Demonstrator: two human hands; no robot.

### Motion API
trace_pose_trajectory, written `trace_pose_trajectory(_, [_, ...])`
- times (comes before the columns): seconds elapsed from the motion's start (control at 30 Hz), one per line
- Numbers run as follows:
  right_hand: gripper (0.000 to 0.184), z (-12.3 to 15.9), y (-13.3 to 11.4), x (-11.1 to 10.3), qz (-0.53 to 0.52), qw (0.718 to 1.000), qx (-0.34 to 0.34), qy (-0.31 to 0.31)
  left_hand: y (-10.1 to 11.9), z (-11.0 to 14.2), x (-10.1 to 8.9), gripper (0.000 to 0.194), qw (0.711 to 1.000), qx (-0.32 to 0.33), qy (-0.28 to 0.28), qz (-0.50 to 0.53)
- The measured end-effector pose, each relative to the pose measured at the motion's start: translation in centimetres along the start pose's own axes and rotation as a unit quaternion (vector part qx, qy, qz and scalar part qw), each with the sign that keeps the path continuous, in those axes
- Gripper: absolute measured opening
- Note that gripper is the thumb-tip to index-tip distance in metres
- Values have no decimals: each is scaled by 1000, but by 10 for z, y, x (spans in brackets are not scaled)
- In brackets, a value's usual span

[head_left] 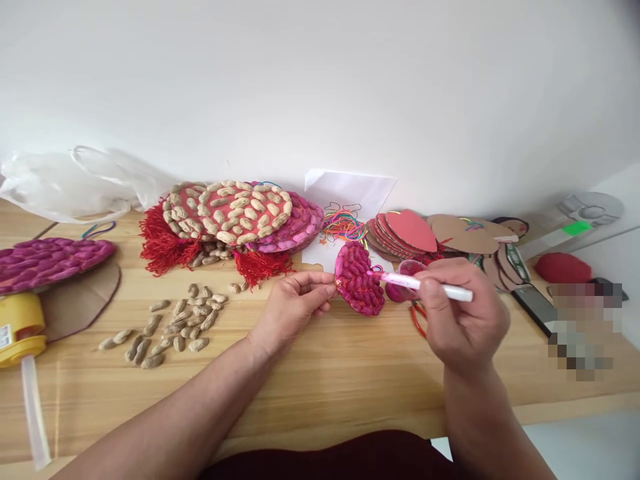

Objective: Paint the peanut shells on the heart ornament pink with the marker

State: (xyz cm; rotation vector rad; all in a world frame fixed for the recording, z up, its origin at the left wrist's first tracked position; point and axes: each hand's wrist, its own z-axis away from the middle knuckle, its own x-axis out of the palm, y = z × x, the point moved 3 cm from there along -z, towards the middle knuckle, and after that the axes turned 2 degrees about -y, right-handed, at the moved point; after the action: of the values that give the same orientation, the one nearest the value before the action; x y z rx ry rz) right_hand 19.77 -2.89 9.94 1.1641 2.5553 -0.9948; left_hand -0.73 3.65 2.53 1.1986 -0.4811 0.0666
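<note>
My left hand (pixel 295 300) pinches the left edge of a heart-shaped piece covered in magenta-painted peanut shells (pixel 358 279), holding it tilted above the wooden table (pixel 320 380). My right hand (pixel 463 310) is closed round a white paintbrush (pixel 425 285) whose pink tip touches the heart's right side. A small pot of pink paint (pixel 406 280) sits just behind the brush, partly hidden by my right hand.
Loose peanuts (pixel 173 327) lie at the left. Finished peanut hearts with red tassels (pixel 235 217) sit at the back. Also there: coloured strings on white paper (pixel 345 223), stacked cardboard hearts (pixel 407 232), another magenta heart (pixel 50 260), a yellow glue gun (pixel 20 327), a plastic bag (pixel 75 183).
</note>
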Motion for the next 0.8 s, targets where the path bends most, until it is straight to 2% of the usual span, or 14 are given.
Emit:
trace_pose_trajectory(0.13, [13, 6, -15, 12, -2, 995, -67, -80, 1, 1, 1, 37, 1000, 13, -11, -12])
trace_pose_trajectory(0.33, [15, 7, -22, 15, 23, 987, -104, -121, 1, 2, 2, 36, 999, 29, -17, -19])
trace_pose_trajectory(0.53, [15, 8, -23, 16, 42, 985, -113, -125, 4, 4, 5, 33, 998, 36, -31, -38])
trace_pose_trajectory(0.8, [15, 7, -26, 14, 63, 987, -115, -98, 4, 4, 5, 28, 997, 53, -41, -40])
